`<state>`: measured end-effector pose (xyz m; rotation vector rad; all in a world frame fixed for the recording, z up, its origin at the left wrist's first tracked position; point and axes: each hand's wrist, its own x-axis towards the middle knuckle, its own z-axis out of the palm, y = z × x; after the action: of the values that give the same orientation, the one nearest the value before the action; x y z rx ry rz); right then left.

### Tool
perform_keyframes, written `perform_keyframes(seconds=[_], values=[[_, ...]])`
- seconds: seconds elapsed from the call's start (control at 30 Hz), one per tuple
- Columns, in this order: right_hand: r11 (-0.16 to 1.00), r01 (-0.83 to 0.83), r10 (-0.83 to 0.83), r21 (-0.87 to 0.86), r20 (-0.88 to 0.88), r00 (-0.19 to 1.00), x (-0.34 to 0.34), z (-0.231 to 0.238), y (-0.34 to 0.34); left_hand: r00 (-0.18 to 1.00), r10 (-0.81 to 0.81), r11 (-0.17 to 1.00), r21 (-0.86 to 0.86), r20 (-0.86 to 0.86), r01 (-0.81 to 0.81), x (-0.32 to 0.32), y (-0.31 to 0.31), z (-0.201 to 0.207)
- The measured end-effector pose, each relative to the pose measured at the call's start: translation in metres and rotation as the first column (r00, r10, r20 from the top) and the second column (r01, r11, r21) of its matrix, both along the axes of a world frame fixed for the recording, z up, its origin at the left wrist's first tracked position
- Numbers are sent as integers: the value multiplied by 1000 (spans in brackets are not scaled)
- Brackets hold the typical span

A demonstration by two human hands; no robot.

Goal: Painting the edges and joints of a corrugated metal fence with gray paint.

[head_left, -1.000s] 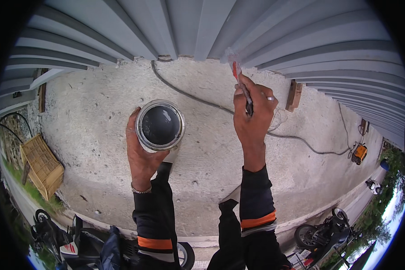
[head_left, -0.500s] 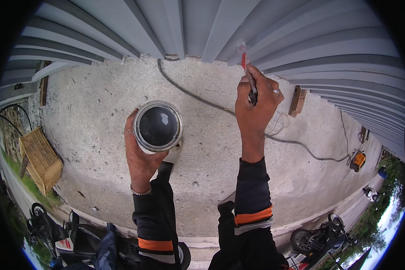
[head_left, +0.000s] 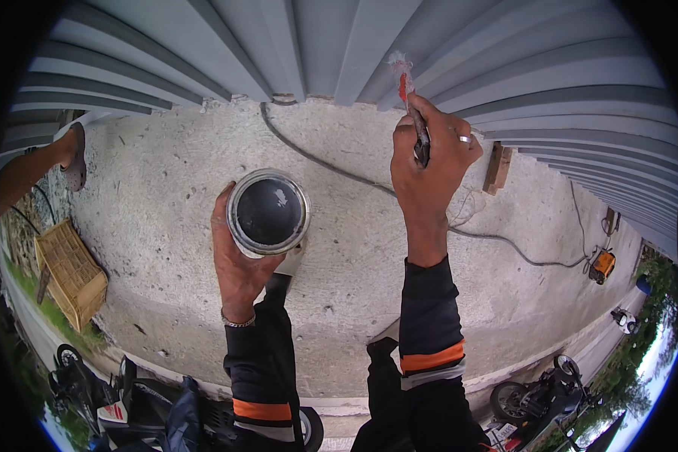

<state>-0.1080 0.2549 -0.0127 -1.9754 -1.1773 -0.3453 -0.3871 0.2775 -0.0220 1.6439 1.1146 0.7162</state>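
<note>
Grey paint can (head_left: 267, 213) cupped in left hand (head_left: 237, 260), brush (head_left: 408, 98) (bristles up) gripped in right hand (head_left: 429, 169)

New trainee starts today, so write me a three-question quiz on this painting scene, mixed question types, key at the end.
1. True or false: the left hand holds an open paint can of dark paint.
2. What does the right hand grip?
A. a roller
B. a small brush
C. a scraper
3. Fill in: the brush tip is raised against the ribbed grey ______ wall.

Key: 1 true; 2 B; 3 metal. The cable on the concrete floor lies apart from both hands.
</note>
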Motion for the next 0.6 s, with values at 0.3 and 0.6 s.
perform_keyframes(seconds=[0.3,0.6], values=[[997,27,-32,67,67,997,2,-4,0,1000,12,1000,-23,-14,-12,-5,0,-3],[999,24,-26,34,54,998,4,2,8,999,-16,1000,-22,-43,15,0,1,-1]])
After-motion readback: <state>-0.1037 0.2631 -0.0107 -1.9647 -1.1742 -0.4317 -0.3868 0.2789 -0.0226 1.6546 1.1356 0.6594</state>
